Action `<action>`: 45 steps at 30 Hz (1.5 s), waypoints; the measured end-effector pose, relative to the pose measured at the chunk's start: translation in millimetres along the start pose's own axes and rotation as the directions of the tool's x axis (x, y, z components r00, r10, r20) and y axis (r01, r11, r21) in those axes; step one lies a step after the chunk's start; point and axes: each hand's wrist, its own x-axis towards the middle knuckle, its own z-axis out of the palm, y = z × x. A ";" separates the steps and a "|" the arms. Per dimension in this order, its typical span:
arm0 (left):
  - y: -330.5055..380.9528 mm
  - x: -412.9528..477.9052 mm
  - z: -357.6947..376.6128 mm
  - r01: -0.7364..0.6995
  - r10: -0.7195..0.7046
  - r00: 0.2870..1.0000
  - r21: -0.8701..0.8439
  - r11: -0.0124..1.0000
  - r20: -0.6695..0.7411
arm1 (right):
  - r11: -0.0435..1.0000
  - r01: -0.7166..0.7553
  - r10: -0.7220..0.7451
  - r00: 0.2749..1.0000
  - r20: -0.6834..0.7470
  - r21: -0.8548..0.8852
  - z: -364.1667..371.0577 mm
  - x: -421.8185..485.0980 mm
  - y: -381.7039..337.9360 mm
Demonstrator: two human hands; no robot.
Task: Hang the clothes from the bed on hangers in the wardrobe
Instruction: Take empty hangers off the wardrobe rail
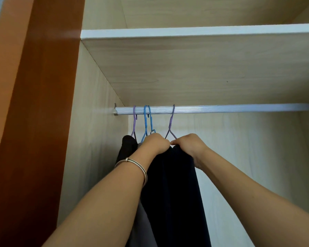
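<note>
Head view: dark garment hangs on the purple hanger near the rail's left end; my left hand and right hand both pinch its top edge. Blue hangers hang just left.

Rail bare right of purple hanger; left end crowded with hangers, garments.

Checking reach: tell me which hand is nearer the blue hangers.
Left. The left hand sits just below the blue hangers, touching or nearly so; the right hand is farther right, under the purple hanger.
</note>
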 end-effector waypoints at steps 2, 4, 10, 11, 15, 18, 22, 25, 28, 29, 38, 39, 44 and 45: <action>-0.7 0.2 -1.0 0.033 -0.031 0.999 -0.078 0.996 0.018 | 1.000 -0.012 0.012 1.000 -0.003 0.019 -2.6 -2.1 -2.5; 1.0 1.9 -1.8 0.033 -0.037 0.999 -0.132 0.991 -0.031 | 0.999 -0.012 0.013 1.000 -0.016 0.030 -5.0 -5.3 -5.8; 12.1 6.5 -10.0 -0.132 0.102 0.989 -0.316 0.940 -0.111 | 0.996 0.076 -0.074 0.996 -0.046 0.052 -14.1 -9.0 -20.4; 13.8 6.3 -9.4 -0.153 0.119 0.985 -0.306 0.940 -0.125 | 0.995 0.093 -0.091 0.995 -0.043 0.028 -14.6 -11.7 -20.9; 14.6 -2.4 -1.5 -0.182 0.171 0.982 -0.170 0.969 -0.079 | 0.991 0.113 -0.112 0.994 0.011 -0.078 -15.3 -31.2 -8.3; 9.1 -17.2 8.9 -0.142 0.137 0.990 -0.196 0.970 -0.040 | 0.989 0.100 -0.093 0.994 0.063 -0.107 -17.3 -51.7 8.9; -9.2 -59.0 29.0 -0.078 0.079 0.997 -0.462 0.883 -0.019 | 0.962 0.176 -0.140 0.975 0.175 -0.209 -22.6 -87.9 39.4; -23.0 -101.7 49.1 0.119 -0.071 0.993 -0.682 0.722 0.098 | 0.938 0.260 -0.175 0.926 0.334 -0.230 -26.4 -119.2 66.0; -33.3 -145.8 68.4 0.248 -0.192 0.967 -0.772 0.585 0.165 | 0.942 0.284 -0.165 0.856 0.489 -0.179 -32.7 -150.7 93.3; -38.3 -160.5 74.0 0.266 -0.225 0.961 -0.753 0.602 0.159 | 0.940 0.303 -0.172 0.816 0.552 -0.154 -36.4 -160.0 102.0; -65.2 -327.0 59.5 0.399 -0.454 0.882 -0.716 0.573 0.128 | 0.887 0.441 -0.393 0.561 0.729 0.138 -33.4 -175.6 144.4; -65.5 -344.5 53.5 0.406 -0.478 0.871 -0.716 0.567 0.115 | 0.873 0.469 -0.413 0.565 0.714 0.134 -26.1 -175.4 148.3; -58.2 -427.3 14.8 0.462 -0.543 0.834 -0.658 0.594 0.096 | 0.814 0.536 -0.444 0.325 0.835 0.225 31.5 -223.5 148.7; -59.0 -443.9 6.3 0.467 -0.561 0.824 -0.651 0.598 0.076 | 0.777 0.569 -0.484 0.266 0.834 0.269 42.3 -239.6 142.7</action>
